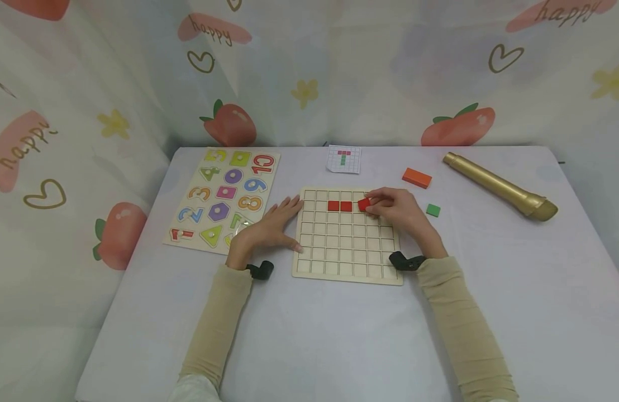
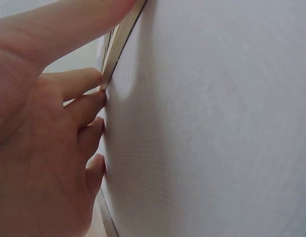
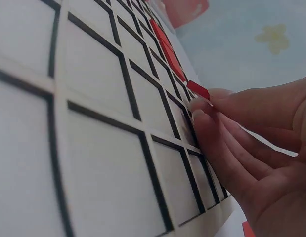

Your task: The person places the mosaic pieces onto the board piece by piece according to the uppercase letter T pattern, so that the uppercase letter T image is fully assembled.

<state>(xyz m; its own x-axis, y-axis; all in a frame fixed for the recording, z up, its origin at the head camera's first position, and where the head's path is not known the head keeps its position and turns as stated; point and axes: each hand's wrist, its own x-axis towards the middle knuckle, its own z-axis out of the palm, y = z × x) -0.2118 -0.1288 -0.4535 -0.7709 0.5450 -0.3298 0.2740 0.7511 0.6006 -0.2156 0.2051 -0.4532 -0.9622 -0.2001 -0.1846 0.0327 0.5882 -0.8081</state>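
Observation:
A wooden grid board [image 1: 347, 245] lies flat on the white table. Two red square tiles [image 1: 339, 206] sit side by side in its second row from the top. My right hand [image 1: 397, 207] pinches a third red tile [image 1: 363, 205] between thumb and fingers, just right of that pair. In the right wrist view this red tile [image 3: 198, 90] is tilted at the fingertips, close over the grid. My left hand [image 1: 269, 227] rests at the board's left edge, fingers straight and spread, with the thumb on its lower left rim.
A pattern card [image 1: 343, 159] with a red and green T lies behind the board. To the right are an orange block [image 1: 417, 178], a green tile [image 1: 433, 210] and a gold tube [image 1: 495, 184]. A number and shape puzzle board [image 1: 194, 215] lies on the left.

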